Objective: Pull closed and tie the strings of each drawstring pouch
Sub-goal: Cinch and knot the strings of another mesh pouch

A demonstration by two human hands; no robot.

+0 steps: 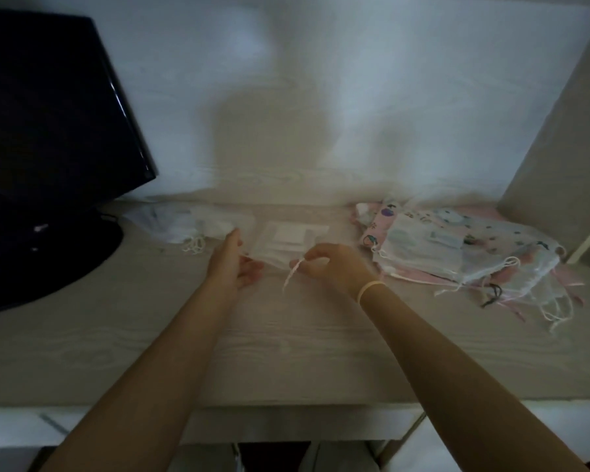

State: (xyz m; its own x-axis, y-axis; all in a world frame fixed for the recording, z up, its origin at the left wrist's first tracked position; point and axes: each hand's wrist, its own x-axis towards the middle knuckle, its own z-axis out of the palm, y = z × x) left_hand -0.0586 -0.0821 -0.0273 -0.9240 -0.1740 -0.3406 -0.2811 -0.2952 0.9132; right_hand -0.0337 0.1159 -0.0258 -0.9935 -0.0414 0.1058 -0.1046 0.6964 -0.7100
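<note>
Right hand point(331, 267) pinches white drawstring point(292, 274) of sheer white mesh pouch point(286, 243); left hand point(234, 264) fingers relaxed, touching pouch edge.

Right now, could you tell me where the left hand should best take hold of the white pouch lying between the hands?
Probably at the left end of its near edge, coming in from the left. The white pouch lies flat, the right hand already pinches the string at the right end, and the left hand rests there.
</note>
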